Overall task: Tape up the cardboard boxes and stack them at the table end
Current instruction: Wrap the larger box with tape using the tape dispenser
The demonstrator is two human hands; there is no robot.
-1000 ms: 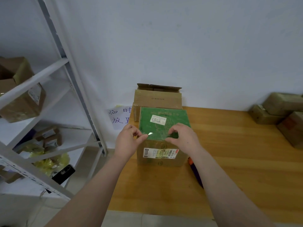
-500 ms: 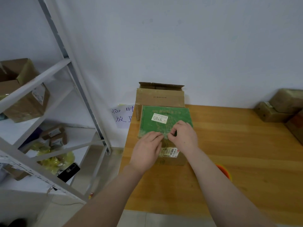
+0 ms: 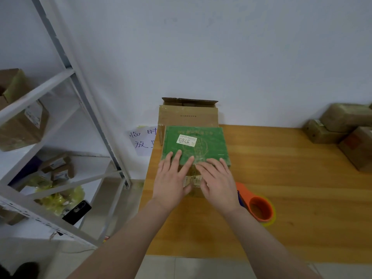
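A cardboard box with a green top (image 3: 203, 146) and a white label reading 3703 stands at the left end of the wooden table (image 3: 281, 168). My left hand (image 3: 173, 178) lies flat with straight fingers over the box's near edge and front face. My right hand (image 3: 218, 180) presses flat beside it on the same edge. Behind this box, against the wall, stands a taller brown box (image 3: 188, 115) with its top flaps raised. An orange tape dispenser (image 3: 258, 208) lies on the table just right of my right wrist.
Several brown boxes (image 3: 342, 127) sit at the table's far right. A white metal shelf rack (image 3: 66, 125) to the left holds cardboard boxes, a yellow bag and a black phone (image 3: 77, 212). A handwritten paper sign (image 3: 142, 140) hangs on the wall beside the table.
Both hands went from pinching a strip of tape above the box's near edge to lying flat on that edge and front face. The tape dispenser has come into view at the right.
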